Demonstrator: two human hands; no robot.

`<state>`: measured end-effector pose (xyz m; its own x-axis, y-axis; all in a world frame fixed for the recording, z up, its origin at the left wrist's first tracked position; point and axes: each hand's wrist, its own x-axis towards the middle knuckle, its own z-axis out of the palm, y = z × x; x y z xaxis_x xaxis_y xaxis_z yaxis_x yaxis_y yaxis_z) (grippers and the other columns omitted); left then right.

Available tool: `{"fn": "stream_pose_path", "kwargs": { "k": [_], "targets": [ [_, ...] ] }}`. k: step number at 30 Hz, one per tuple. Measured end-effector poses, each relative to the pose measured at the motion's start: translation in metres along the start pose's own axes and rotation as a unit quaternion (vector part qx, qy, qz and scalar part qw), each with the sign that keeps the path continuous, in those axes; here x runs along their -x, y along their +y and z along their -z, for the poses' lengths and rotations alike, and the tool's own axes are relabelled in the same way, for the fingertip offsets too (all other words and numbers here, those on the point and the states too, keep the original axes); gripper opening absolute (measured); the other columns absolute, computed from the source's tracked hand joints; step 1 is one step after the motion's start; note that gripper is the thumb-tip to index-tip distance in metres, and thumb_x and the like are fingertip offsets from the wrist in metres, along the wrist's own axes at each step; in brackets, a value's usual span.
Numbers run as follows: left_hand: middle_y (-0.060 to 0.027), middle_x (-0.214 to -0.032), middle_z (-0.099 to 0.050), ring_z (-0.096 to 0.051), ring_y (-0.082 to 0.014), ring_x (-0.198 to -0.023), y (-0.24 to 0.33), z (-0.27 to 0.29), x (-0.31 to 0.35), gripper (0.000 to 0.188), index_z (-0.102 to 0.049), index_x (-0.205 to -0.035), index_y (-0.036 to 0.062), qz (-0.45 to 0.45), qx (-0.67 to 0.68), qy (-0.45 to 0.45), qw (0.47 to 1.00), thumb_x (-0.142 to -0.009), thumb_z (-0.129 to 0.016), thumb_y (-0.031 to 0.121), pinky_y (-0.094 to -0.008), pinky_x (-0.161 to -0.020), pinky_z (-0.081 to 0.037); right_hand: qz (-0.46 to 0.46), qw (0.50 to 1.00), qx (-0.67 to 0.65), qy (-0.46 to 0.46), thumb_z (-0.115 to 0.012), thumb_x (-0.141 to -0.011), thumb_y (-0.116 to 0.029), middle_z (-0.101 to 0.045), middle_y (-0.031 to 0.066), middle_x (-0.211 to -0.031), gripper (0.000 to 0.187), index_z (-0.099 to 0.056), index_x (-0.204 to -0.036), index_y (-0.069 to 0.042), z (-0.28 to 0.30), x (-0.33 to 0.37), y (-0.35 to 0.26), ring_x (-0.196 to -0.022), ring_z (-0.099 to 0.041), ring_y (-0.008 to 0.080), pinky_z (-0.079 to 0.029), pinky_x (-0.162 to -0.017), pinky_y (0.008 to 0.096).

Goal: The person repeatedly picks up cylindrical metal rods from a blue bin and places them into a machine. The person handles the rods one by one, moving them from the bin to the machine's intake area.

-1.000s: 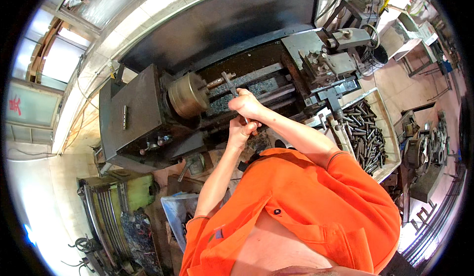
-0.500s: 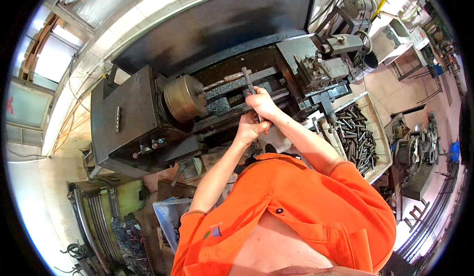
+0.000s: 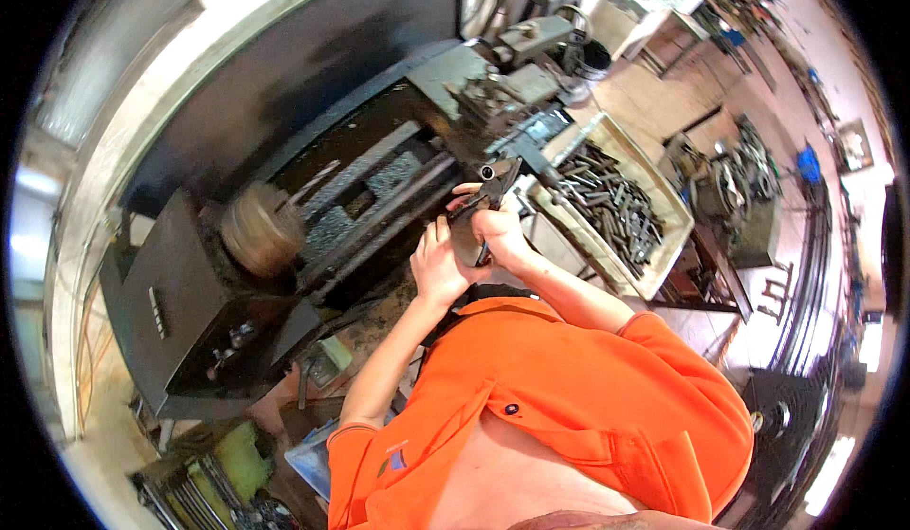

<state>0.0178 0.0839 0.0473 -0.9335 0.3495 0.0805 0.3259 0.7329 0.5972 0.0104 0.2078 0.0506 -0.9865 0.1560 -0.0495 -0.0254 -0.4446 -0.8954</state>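
Note:
My right hand [image 3: 502,233] is closed around a dark metal tool [image 3: 507,181] with a flat, jaw-like end; its exact kind is unclear. Against that end sits a short dark metal tube [image 3: 487,172], its round open end facing up. Just left of and below it is my left hand [image 3: 440,263], fingers stretched up and thumb apart. Its fingertips reach the dark lower part of what I hold, where the overlap hides details. Both hands are in front of my chest, between the lathe [image 3: 379,236] and a tray of metal pieces.
The pale tray [image 3: 684,231], heaped with short dark metal rods [image 3: 611,203], stands to the right. On the lathe, the chuck [image 3: 261,231] looks blurred and the tool post [image 3: 512,89] sits far right. Another bench [image 3: 754,231] with machine parts stands beyond the tray.
My view has turned right, so the lathe sits further left. My hands have come away from above the lathe bed toward the tray. A tube's round end now shows, and my left fingers have spread.

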Motion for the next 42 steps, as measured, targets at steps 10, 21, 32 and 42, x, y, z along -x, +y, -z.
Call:
{"fn": "stream_pose_path", "kwargs": {
  "k": [10,21,32,42],
  "targets": [
    [-0.0147,-0.1,-0.054,-0.057,-0.0303,-0.089,0.049,-0.034,0.004,0.093,-0.043,-0.118,-0.0003,-0.084,-0.034,-0.089,0.992,-0.048,-0.077,0.05,-0.038,-0.076,-0.048,-0.054,0.993,-0.085,0.069,-0.045,-0.079,-0.006,-0.062,0.0155,-0.088,0.011,-0.054,-0.084,-0.002,0.086,0.033,-0.021,-0.037,-0.035,0.0083,-0.028,-0.036,0.021],
    [-0.0113,-0.076,-0.059,-0.06,-0.0279,-0.067,0.096,-0.082,-0.009,0.035,-0.059,-0.096,0.0038,-0.078,0.09,-0.088,0.989,-0.076,-0.062,0.032,-0.0365,-0.058,-0.047,-0.152,0.929,-0.27,0.202,-0.04,-0.082,-0.023,-0.059,0.0214,-0.094,0.035,-0.048,-0.103,0.004,0.241,0.054,-0.103,-0.038,-0.028,0.0049,-0.025,-0.035,0.0181],
    [-0.0182,-0.075,-0.061,-0.06,-0.0309,-0.068,0.003,-0.05,0.112,0.038,-0.061,-0.095,-0.0003,0.235,0.03,-0.044,0.97,-0.072,-0.064,0.03,-0.0401,-0.063,-0.049,-0.225,0.913,-0.338,-0.049,-0.055,-0.075,-0.037,-0.041,0.0214,-0.13,0.071,-0.031,-0.133,-0.001,0.269,0.07,-0.052,-0.04,-0.034,0.0046,-0.031,-0.035,0.0164],
    [-0.0214,-0.088,-0.062,-0.06,-0.0338,-0.082,-0.044,0.007,0.299,0.041,-0.059,-0.101,-0.0003,0.479,0.049,0.086,0.872,-0.073,-0.063,0.03,-0.0411,-0.073,-0.049,-0.37,0.88,-0.049,-0.293,-0.059,-0.076,-0.038,-0.052,0.0198,-0.116,0.065,-0.039,-0.125,0.0,0.063,0.074,0.016,-0.044,-0.032,0.0047,-0.029,-0.04,0.0174]
  ]
}}
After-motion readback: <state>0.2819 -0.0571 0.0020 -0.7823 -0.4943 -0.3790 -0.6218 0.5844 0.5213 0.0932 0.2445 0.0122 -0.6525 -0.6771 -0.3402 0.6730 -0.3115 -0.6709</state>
